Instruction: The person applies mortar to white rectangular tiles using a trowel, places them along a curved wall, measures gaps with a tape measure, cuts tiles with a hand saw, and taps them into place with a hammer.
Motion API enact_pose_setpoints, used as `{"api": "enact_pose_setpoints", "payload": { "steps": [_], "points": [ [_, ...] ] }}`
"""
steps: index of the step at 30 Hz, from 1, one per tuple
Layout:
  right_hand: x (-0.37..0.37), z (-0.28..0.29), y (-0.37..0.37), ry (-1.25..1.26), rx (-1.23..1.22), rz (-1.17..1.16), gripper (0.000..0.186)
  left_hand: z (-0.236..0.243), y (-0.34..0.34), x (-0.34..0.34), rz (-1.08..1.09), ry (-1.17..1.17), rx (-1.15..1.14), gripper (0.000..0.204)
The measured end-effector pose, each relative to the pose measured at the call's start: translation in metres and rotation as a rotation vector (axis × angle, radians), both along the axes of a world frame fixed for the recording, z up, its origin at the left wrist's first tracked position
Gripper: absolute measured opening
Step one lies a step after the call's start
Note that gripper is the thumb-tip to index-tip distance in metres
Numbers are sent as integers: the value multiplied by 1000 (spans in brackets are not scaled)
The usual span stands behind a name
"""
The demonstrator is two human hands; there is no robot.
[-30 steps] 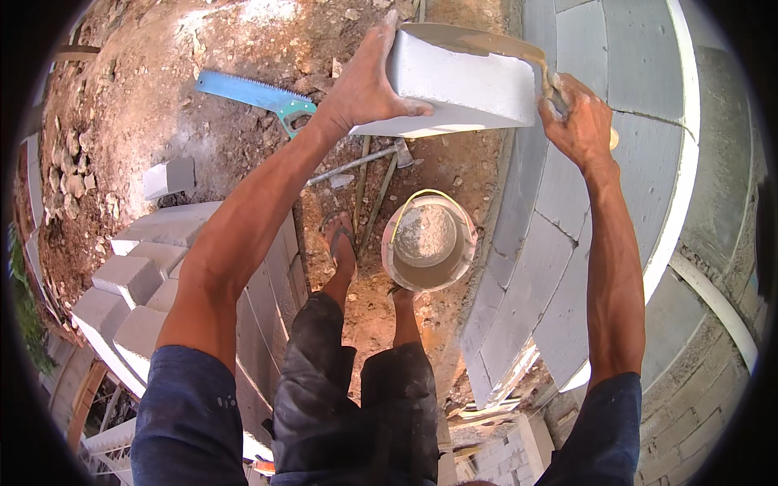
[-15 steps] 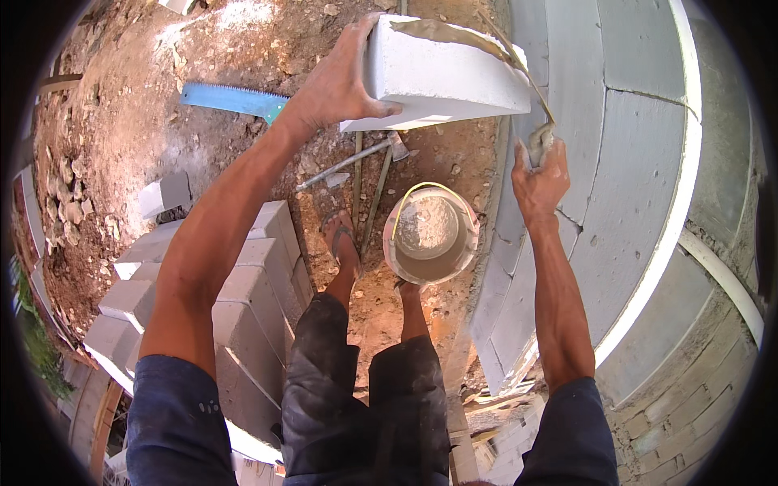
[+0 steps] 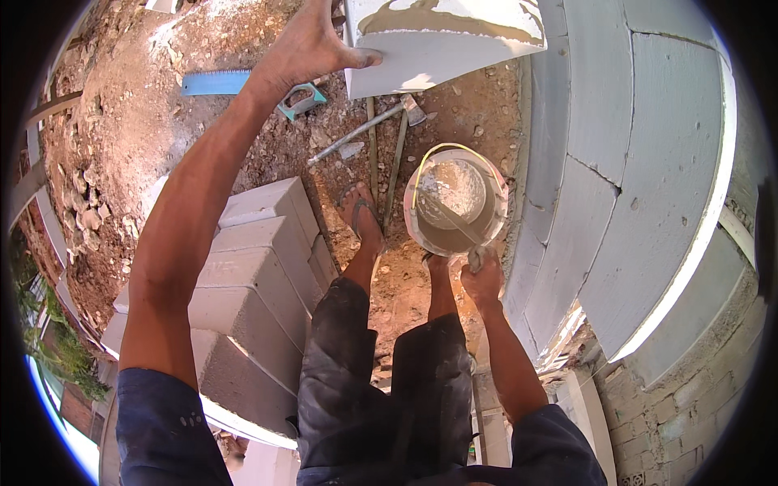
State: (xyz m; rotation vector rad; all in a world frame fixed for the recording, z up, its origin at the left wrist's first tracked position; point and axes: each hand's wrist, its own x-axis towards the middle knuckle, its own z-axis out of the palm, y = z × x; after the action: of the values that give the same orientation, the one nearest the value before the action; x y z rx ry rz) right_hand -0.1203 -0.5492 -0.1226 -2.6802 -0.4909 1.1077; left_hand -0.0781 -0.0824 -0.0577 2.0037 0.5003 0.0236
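My left hand [image 3: 312, 49] grips the left end of a white lightweight block [image 3: 438, 65] at the top edge of the view; some of its fingers are cut off there. Wet grey mortar [image 3: 446, 23] is spread over part of the block's upper face. Lower down, my right hand [image 3: 484, 279] is closed round the handle of a trowel [image 3: 460, 224]. The trowel's blade reaches into a round bucket [image 3: 500, 194] of mortar with a yellow handle, which stands by my feet.
A wall of grey blocks [image 3: 600, 202] runs along the right. Stacked blocks [image 3: 251, 275] stand beside my left leg. On the rubbly soil lie a handsaw [image 3: 217, 83] with a teal handle and a hatchet [image 3: 365, 130], with thin sticks [image 3: 395, 166] near the bucket.
My right hand has brought the trowel from the block's top down into the bucket. My left hand still holds the block, which now appears higher in the view and shows more of its mortared face.
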Motion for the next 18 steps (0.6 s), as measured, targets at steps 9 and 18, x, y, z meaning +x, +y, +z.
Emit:
{"api": "enact_pose_setpoints", "payload": {
  "steps": [9,18],
  "points": [
    [9,-135,-46,219,-499,-88,52,-11,-6,7,8,-110,-51,139],
    [80,60,-67,570,306,-357,19,-10,-5,-2,94,8,-133,128]
  ]
}}
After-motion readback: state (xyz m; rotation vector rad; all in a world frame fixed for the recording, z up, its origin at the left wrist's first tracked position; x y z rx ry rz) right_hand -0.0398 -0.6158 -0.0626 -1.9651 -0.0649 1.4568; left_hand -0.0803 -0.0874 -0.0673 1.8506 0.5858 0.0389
